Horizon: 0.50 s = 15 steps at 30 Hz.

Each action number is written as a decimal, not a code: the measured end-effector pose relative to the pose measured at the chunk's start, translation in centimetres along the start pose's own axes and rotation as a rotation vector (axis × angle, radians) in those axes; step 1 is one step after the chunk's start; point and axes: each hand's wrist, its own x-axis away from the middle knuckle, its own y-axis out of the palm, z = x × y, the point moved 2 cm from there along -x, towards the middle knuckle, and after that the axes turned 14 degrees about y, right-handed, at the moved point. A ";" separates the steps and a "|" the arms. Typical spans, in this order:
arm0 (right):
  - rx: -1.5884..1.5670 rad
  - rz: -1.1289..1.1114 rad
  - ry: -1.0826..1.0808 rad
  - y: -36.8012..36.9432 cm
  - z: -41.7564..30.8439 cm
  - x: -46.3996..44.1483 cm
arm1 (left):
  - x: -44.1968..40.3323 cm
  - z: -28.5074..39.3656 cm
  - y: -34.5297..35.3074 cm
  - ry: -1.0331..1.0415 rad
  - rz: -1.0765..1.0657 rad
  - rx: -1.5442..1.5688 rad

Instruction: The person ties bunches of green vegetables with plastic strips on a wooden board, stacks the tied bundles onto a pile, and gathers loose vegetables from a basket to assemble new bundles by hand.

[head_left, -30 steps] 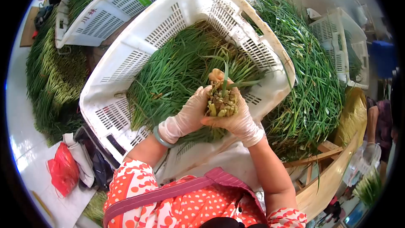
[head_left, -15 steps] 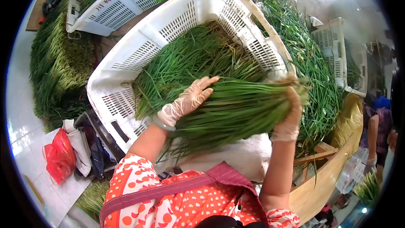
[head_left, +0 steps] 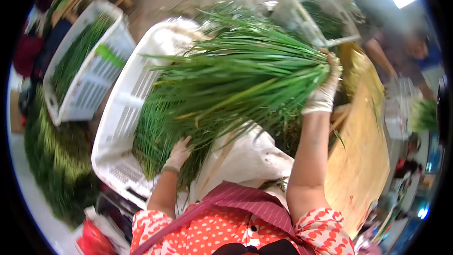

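My right hand (head_left: 326, 85), in a thin pale glove, is closed round the root end of a big bunch of chives (head_left: 250, 73). The leaves fan out to the left in the air over a white slatted crate (head_left: 111, 146). Below the hanging leaf tips, my gloved left hand (head_left: 178, 155) is near the crate's front edge. Its fingers are apart, beside the leaves, and nothing shows in its grasp. More chives (head_left: 153, 137) lie inside the crate, partly hidden by the raised bunch.
Another white crate (head_left: 92, 61) of greens stands to the left, above a heap of bundled chives (head_left: 52, 160). At the right are a wooden board (head_left: 361, 160), a yellow sack (head_left: 356, 68) and a further crate (head_left: 302, 16). A co-worker (head_left: 396, 56) is beyond. A red bag (head_left: 94, 240) lies lower left.
My right hand has raised the bunch and moved it up, its leaves now spread. My left hand has come off the bunch and dropped down-left. The view has turned to the right.
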 end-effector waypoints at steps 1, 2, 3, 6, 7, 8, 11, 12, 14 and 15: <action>-0.096 -0.046 -0.012 0.0 -1.0 0.6 | 0.1 0.8 -1.1 -0.033 0.007 -0.054; -0.188 -0.037 -0.094 -1.7 -2.0 -0.8 | 0.5 1.6 -2.1 0.010 0.004 -0.083; -0.247 -0.014 -0.124 -2.2 -3.3 -0.3 | 1.0 2.2 -3.2 0.019 0.067 -0.083; -0.336 0.028 -0.183 -4.8 -7.4 1.3 | 1.6 5.6 -6.4 0.118 0.216 -0.106; -0.375 0.053 -0.236 -6.1 -8.7 1.4 | 1.8 6.9 -7.5 0.277 0.299 0.063; -0.413 0.080 -0.291 -7.9 -10.2 1.5 | 2.5 11.3 -9.3 0.344 0.354 0.097; -0.421 0.056 -0.295 -11.9 -14.0 4.1 | 3.1 21.0 -10.4 0.537 0.265 0.577; -0.437 0.040 -0.303 -12.6 -15.3 5.9 | 4.3 25.8 -10.3 0.566 0.145 0.711; -0.492 0.273 -0.374 -14.7 -17.8 8.5 | 6.1 33.1 -8.1 0.743 -0.133 0.737; -0.477 0.271 -0.405 -16.8 -18.8 9.7 | 7.3 36.6 -6.8 0.745 -0.316 0.696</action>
